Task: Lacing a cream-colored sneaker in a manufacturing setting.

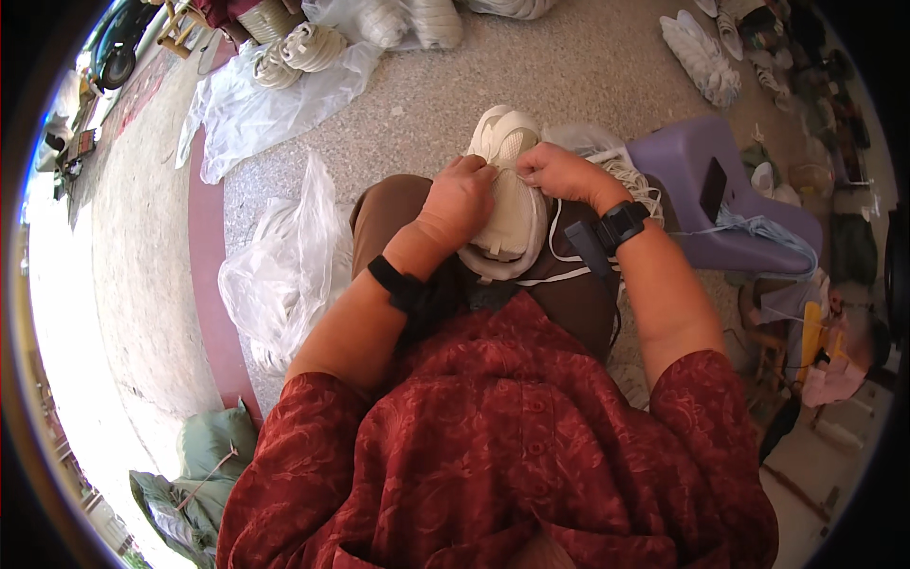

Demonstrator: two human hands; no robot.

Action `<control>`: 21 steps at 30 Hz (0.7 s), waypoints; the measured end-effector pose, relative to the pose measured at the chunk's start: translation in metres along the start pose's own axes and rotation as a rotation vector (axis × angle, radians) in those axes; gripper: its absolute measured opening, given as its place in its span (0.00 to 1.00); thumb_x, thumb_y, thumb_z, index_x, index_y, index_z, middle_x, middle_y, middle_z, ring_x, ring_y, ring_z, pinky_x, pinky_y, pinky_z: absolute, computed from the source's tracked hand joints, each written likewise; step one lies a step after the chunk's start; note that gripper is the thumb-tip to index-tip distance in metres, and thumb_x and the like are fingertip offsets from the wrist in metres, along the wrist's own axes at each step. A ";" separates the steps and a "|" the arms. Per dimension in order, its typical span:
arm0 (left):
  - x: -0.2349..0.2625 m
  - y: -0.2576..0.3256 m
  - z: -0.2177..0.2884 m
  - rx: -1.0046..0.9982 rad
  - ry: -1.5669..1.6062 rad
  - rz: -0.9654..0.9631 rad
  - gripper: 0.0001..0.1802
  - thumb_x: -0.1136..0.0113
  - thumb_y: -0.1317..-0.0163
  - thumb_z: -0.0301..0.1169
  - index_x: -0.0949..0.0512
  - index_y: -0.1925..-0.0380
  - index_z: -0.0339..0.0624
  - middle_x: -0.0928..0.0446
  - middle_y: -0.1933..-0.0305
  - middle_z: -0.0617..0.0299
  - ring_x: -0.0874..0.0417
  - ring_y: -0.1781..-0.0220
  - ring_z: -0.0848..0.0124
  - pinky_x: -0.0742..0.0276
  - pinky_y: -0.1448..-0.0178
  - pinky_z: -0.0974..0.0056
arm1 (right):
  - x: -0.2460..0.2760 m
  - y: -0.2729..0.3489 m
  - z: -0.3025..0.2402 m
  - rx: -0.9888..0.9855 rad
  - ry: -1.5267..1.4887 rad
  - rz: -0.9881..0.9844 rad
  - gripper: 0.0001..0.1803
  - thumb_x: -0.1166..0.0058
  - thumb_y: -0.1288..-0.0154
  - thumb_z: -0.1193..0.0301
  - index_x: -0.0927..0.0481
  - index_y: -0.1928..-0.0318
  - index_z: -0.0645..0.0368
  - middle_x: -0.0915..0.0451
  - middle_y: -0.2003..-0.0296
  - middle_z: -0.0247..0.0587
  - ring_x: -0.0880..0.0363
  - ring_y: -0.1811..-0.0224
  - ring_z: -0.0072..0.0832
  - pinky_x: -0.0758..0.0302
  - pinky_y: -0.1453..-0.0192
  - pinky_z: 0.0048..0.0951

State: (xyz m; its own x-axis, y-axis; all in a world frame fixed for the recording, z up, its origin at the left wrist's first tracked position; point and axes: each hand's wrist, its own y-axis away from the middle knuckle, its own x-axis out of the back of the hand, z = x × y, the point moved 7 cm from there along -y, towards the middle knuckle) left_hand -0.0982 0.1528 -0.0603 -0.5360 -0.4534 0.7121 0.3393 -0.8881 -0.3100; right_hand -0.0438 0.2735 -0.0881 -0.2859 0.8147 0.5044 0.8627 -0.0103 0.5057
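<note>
A white and beige sneaker [509, 147] rests over my lap, its toe pointing away and its heel opening nearest me. My left hand [460, 197] is closed on the sneaker's left side, fingertips at the row of lace holes. Opposite it, my right hand [567, 176] pinches with thumb and finger at the right lace holes. A white shoelace [553, 245] hangs below the right hand and runs across my thigh. What the right fingertips hold is too small to see clearly, but it looks like this lace.
Right of my knees is a purple plastic stool [678, 175] carrying a dark flat object [713, 190] and light-blue laces [758, 226]. A bundle of white laces [630, 180] lies beside it. Clear plastic bags [284, 261] are at left; bundled white coils [313, 47] and shoes [700, 57] sit farther off.
</note>
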 end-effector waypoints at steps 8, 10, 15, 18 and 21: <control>-0.008 0.011 -0.010 0.418 0.138 0.182 0.15 0.43 0.48 0.31 0.25 0.59 0.39 0.27 0.60 0.50 0.27 0.54 0.52 0.30 0.50 0.55 | -0.006 0.023 0.015 -0.031 -0.210 0.579 0.06 0.52 0.46 0.75 0.28 0.76 0.66 0.30 0.83 0.42 0.31 0.78 0.25 0.33 0.71 0.33; -0.009 0.012 -0.006 0.397 0.116 0.190 0.15 0.43 0.48 0.31 0.25 0.59 0.40 0.27 0.59 0.50 0.27 0.54 0.52 0.30 0.50 0.54 | -0.013 0.026 0.027 -0.067 -0.436 0.567 0.07 0.52 0.44 0.75 0.29 0.77 0.65 0.31 0.84 0.37 0.32 0.78 0.23 0.34 0.73 0.29; -0.006 0.015 0.000 0.355 0.078 0.232 0.15 0.43 0.48 0.30 0.25 0.59 0.40 0.27 0.59 0.51 0.28 0.54 0.52 0.30 0.51 0.54 | -0.016 0.021 0.025 -0.088 -0.578 0.442 0.09 0.52 0.40 0.74 0.29 0.77 0.57 0.32 0.78 0.24 0.37 0.75 0.14 0.37 0.71 0.18; -0.008 0.016 0.000 0.357 0.077 0.252 0.14 0.44 0.48 0.29 0.25 0.59 0.40 0.27 0.59 0.51 0.28 0.54 0.52 0.30 0.50 0.54 | -0.015 0.023 0.023 -0.087 -0.590 0.448 0.09 0.52 0.39 0.73 0.28 0.77 0.57 0.32 0.78 0.23 0.36 0.75 0.14 0.37 0.70 0.16; -0.010 0.018 0.000 0.366 0.048 0.285 0.14 0.44 0.48 0.28 0.25 0.60 0.40 0.27 0.59 0.51 0.28 0.54 0.52 0.30 0.50 0.55 | -0.014 0.028 0.022 -0.035 -0.641 0.505 0.09 0.53 0.39 0.73 0.29 0.77 0.57 0.33 0.78 0.23 0.37 0.75 0.14 0.38 0.71 0.16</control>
State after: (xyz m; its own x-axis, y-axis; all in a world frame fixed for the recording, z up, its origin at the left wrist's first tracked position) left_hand -0.0873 0.1416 -0.0730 -0.4141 -0.6861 0.5982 0.7239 -0.6466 -0.2405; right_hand -0.0067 0.2746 -0.0965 0.4373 0.8801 0.1849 0.8070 -0.4748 0.3511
